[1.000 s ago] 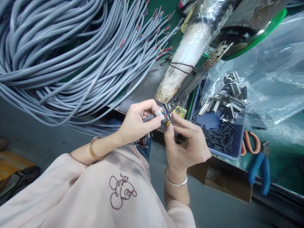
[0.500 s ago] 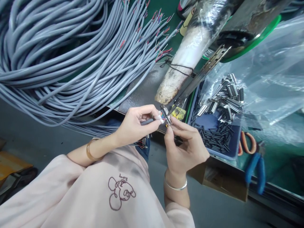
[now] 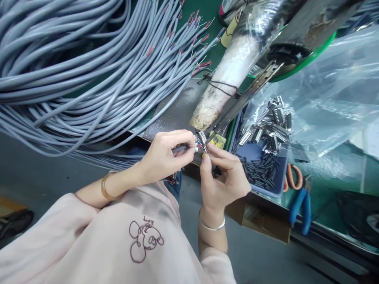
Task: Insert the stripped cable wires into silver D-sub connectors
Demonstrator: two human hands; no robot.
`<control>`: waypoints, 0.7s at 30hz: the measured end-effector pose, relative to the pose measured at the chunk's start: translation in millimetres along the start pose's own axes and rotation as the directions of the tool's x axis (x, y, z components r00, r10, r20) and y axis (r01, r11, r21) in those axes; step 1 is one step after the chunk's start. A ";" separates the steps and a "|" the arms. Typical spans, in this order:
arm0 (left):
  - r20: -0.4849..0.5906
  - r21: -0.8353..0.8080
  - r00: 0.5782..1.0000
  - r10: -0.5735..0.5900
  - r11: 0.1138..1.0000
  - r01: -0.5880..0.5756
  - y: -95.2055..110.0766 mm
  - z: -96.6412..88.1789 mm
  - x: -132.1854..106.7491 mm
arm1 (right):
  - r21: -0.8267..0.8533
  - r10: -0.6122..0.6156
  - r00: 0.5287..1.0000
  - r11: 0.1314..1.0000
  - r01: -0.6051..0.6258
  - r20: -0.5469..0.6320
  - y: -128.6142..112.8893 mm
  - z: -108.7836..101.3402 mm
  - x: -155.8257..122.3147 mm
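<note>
My left hand (image 3: 167, 154) is closed on a grey cable (image 3: 179, 149), with coloured wires fanning from its end between thumb and forefinger. Those wire ends meet a small metal multi-pin connector (image 3: 201, 138). At the connector's lower end, the thumb and forefinger of my right hand (image 3: 223, 175) are pinched together on it. A spot of yellow shows by the right thumb tip; I cannot make out what it is. Just above the connector slants a slotted metal bar (image 3: 251, 92), its thin lower end close to the pins. Whether it touches them is hard to see.
Many grey cables (image 3: 89, 79) with stripped ends lie at left. A blue tray (image 3: 278, 189) of connectors (image 3: 274, 122) and black tubes (image 3: 259, 171) stands right. Beyond are cutters (image 3: 302, 205), orange-handled scissors (image 3: 294, 177) and plastic sheeting (image 3: 319, 102). A white wrapped tube (image 3: 220, 81) overhangs.
The whole view has shifted slightly, so most things sit further left. The connector has turned a little between my fingers. Both hands keep their grip.
</note>
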State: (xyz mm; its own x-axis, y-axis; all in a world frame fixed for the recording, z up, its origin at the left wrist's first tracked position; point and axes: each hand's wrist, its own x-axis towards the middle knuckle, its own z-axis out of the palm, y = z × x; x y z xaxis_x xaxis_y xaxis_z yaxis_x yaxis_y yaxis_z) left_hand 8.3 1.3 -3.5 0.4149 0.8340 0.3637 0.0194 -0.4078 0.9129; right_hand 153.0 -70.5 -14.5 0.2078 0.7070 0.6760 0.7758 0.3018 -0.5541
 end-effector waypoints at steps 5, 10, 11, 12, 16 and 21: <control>-0.008 0.002 1.000 0.024 1.000 -0.024 4.0 -2.6 3.8 | -0.077 -0.060 0.998 0.995 0.059 -0.011 -4.3 -2.0 7.5; 0.046 -0.012 0.998 -0.048 0.999 0.048 4.0 -5.4 3.8 | -0.122 -0.097 0.995 0.988 0.099 0.029 -4.7 -5.3 3.9; 0.060 -0.019 0.996 -0.062 0.998 0.063 3.5 -5.4 3.3 | -0.131 -0.111 0.993 0.985 0.116 0.044 -4.3 -6.2 2.4; 0.071 -0.027 0.995 -0.074 0.997 0.076 2.9 -5.2 2.7 | -0.143 -0.125 0.990 0.981 0.132 0.057 -3.9 -7.1 1.1; 0.082 -0.027 0.994 -0.078 0.996 0.081 1.3 -5.2 -0.5 | -0.186 -0.184 0.981 0.964 0.192 0.059 -2.2 -9.5 -1.2; 0.185 -0.050 0.980 -0.075 0.995 0.086 1.8 -8.6 -9.9 | -0.127 -0.006 0.999 0.992 0.000 -0.050 -0.7 -17.8 -5.3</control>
State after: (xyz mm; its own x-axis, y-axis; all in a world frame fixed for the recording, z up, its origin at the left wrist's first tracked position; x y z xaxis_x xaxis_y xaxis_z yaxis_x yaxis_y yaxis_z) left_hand -3.7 -4.5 -3.9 0.5735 0.7789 0.2537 0.0090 -0.3157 0.9488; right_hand 162.0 -85.8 -9.1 0.2328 0.6719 0.7031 0.8453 0.2178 -0.4880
